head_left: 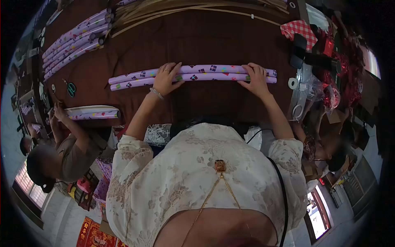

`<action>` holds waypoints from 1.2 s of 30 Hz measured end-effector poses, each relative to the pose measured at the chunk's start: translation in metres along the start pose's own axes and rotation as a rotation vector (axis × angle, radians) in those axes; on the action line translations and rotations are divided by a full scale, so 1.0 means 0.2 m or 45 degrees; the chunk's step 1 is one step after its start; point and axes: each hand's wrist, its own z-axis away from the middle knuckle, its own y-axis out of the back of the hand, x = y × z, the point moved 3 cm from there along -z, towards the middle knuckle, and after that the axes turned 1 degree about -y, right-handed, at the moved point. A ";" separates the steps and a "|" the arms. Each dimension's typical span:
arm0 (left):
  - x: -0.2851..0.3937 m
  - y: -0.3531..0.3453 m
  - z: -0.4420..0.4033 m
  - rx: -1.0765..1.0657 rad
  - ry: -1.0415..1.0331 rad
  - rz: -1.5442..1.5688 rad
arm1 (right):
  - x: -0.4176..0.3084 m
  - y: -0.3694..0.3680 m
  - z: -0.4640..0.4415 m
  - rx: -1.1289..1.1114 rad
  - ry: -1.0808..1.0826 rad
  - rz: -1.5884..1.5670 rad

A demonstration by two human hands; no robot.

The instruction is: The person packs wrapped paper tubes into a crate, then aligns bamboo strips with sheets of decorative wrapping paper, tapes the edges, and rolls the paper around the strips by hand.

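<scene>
Two long purple patterned rolls lie side by side across the brown table, the far roll [205,69] and the near roll [212,76] touching along their length. My left hand [166,79] rests over both rolls left of their middle, thumb apart from the fingers. Near their right end, my right hand [256,78] lies over them in the same way, fingers bent over the far roll and thumb at the near one. Both hands press on the rolls from above; the undersides of the fingers are hidden.
Several more purple rolls [78,39] lie at the back left, beside brown strips [197,7]. Green-handled scissors [71,89] are at the left. A person [68,154] handles a roll at the lower left. A phone [298,50], checked cloth [300,31] and tape roll [292,83] are at the right.
</scene>
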 end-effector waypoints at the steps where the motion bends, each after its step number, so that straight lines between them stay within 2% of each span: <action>1: 0.01 0.01 0.00 0.016 0.002 -0.042 | 0.00 0.00 -0.01 -0.001 0.000 0.007; 6: 0.00 0.01 0.03 -0.010 0.023 -0.116 | -0.06 0.13 -0.22 -0.107 0.059 -0.141; 8: 0.01 0.02 0.03 -0.048 0.059 -0.112 | -0.04 0.22 -0.48 0.098 0.208 -0.127; 11: 0.02 0.02 0.02 -0.177 0.106 -0.069 | 0.07 0.31 -0.96 0.314 0.267 -0.103; 13: 0.04 0.03 0.03 -0.136 0.112 -0.034 | 0.17 0.32 -1.29 0.399 0.251 -0.037; 17: 0.03 0.05 0.02 -0.169 0.139 0.015 | 0.29 0.24 -1.79 0.286 0.320 0.271; 18: 0.03 0.04 0.02 -0.150 0.138 0.002 | 0.30 0.21 -1.87 0.145 0.310 0.321; 19: 0.03 0.04 0.02 -0.132 0.137 -0.006 | 0.31 0.19 -1.91 0.000 0.295 0.372; 25: 0.03 0.03 0.02 -0.137 0.159 -0.028 | 0.24 0.19 -1.95 -0.042 0.436 0.398; 30: 0.03 0.04 0.02 -0.151 0.149 -0.024 | 0.15 0.19 -1.95 -0.119 0.292 0.621; 34: 0.03 0.04 0.02 -0.123 0.159 -0.019 | 0.13 0.14 -1.94 -0.118 0.214 0.615; 36: 0.03 0.02 0.03 -0.118 0.143 -0.026 | 0.13 0.14 -1.92 0.060 0.264 0.594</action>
